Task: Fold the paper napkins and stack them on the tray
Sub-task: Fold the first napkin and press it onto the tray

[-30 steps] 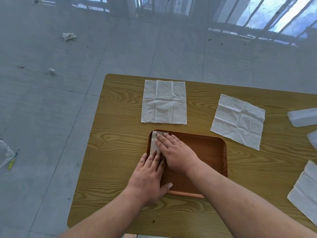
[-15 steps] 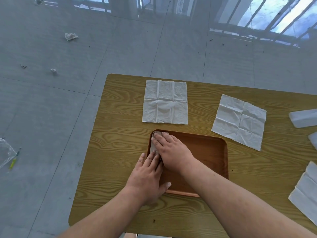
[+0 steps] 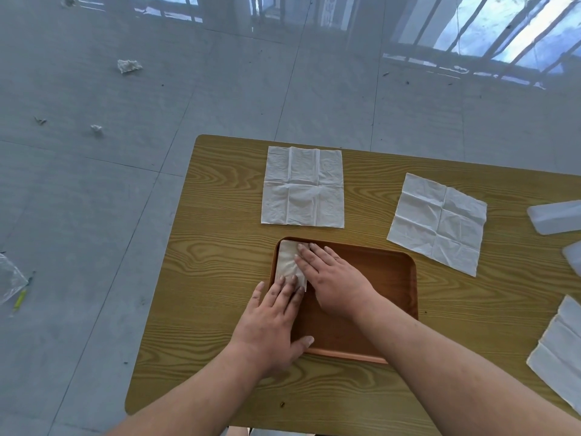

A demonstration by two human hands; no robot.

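A brown tray (image 3: pixel 390 287) lies on the wooden table (image 3: pixel 220 278). A small folded white napkin (image 3: pixel 287 262) sits in the tray's far left corner. My left hand (image 3: pixel 273 322) lies flat with its fingertips on the napkin's near edge. My right hand (image 3: pixel 330 278) lies flat beside it, fingers pressing the napkin's right side. Neither hand grips anything. Two unfolded napkins lie beyond the tray: one (image 3: pixel 303 187) straight ahead, one (image 3: pixel 438 221) to the right. Another napkin (image 3: pixel 562 350) lies at the right edge.
Two pale plastic objects (image 3: pixel 555 217) sit at the table's right edge. The table's left edge (image 3: pixel 157 309) drops to a grey tiled floor with paper scraps (image 3: pixel 129 66) and a plastic bag (image 3: pixel 9 278).
My right hand has slid slightly to the right, and my left hand slightly back, uncovering more of the folded napkin. The napkin and tray stay in place.
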